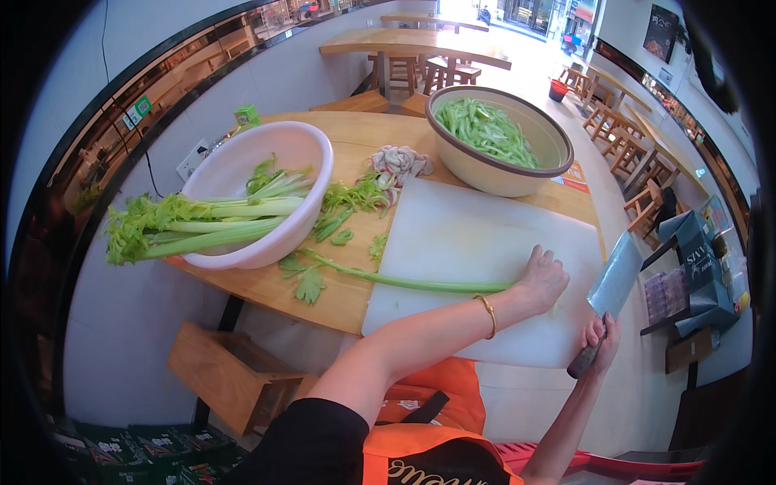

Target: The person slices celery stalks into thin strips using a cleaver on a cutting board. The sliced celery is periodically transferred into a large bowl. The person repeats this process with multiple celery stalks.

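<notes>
A single celery stalk (424,283) lies across the white cutting board (473,230), its leafy tip hanging over onto the wooden table. My left hand (541,280), with a gold bangle at the wrist, is curled around the stalk's right end, which it hides. In my right hand (600,342) is the dark handle of a cleaver (615,276). Its broad blade points up beside the board's right edge, apart from the celery. To the left, a white plastic basin (315,200) is tilted and holds several celery stalks (224,221) with leaves spilling over its rim.
A beige tub with a brown rim (491,179) holds sliced green vegetable (485,130) behind the board. A crumpled cloth (400,162) and celery leaf scraps (348,197) lie on the wooden table (339,291). A wooden stool (224,382) stands below at left.
</notes>
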Motion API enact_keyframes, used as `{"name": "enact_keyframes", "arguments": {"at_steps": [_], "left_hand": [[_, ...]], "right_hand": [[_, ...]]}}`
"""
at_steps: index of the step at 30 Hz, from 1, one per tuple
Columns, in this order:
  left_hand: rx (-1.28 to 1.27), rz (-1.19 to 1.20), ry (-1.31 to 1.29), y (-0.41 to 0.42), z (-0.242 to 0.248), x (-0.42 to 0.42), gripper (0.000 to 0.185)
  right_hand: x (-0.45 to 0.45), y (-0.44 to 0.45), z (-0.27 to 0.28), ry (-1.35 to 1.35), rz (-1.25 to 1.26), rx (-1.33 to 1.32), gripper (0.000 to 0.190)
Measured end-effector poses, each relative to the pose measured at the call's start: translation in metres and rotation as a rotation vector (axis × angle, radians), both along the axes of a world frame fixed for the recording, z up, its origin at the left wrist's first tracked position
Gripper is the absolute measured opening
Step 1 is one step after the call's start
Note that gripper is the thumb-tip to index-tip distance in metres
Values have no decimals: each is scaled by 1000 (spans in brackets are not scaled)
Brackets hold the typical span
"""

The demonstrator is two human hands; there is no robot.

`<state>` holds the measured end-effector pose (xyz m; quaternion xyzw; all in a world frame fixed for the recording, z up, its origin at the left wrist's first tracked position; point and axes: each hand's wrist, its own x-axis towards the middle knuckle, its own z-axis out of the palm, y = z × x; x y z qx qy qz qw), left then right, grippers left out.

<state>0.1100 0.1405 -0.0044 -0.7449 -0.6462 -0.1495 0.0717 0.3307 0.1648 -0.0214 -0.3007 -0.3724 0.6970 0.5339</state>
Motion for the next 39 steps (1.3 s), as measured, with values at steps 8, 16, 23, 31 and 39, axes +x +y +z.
{"name": "enact_keyframes", "arguments": {"at_steps": [8, 16, 23, 31, 39], "left_hand": [[154, -187, -422, -15, 4, -13, 23], [140, -234, 62, -23, 1, 26, 9], [729, -244, -158, -69, 70, -43, 10], [719, 557, 157, -211, 147, -223, 39], [234, -20, -362, -163, 16, -91, 39]], "right_hand": [[2, -1, 1, -1, 38, 13, 11], [5, 3, -3, 2, 13, -4, 12], [10, 10, -13, 100, 5, -50, 17], [8, 9, -10, 62, 70, -19, 15], [1, 3, 2, 6, 60, 31, 10]]}}
